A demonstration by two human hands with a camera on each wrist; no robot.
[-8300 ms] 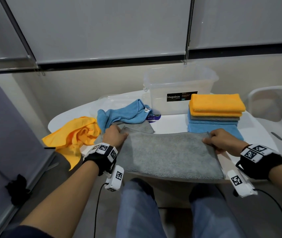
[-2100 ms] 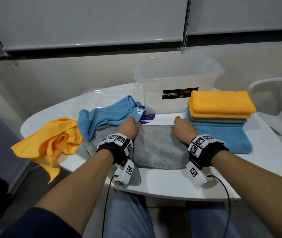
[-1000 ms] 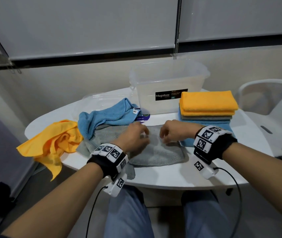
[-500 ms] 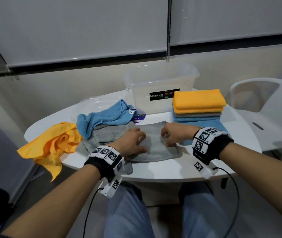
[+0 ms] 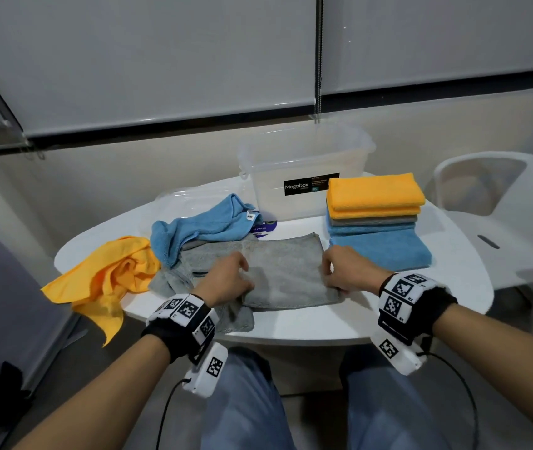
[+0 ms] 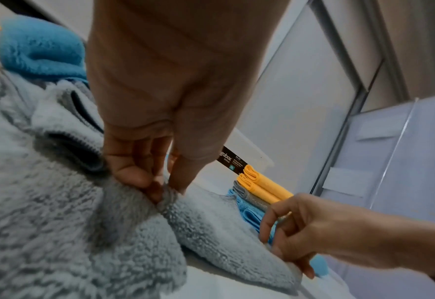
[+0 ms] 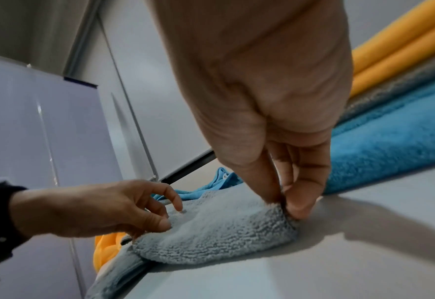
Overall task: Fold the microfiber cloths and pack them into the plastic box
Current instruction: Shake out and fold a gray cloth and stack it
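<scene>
The scene is lit evenly and rather dimly from overhead, with a cool grey cast. In the right wrist view a broad soft shadow is thrown across the white table (image 7: 364,242). Straight lines are bowed toward the edges by the wide lenses. In both wrist views the nearest skin and cloth are rendered soft and blurred, and fine grain is seen.

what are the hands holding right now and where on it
Both hold the folded grey cloth: the left hand pinches its left edge, the right hand pinches its right edge, the cloth lying on the table.
</scene>
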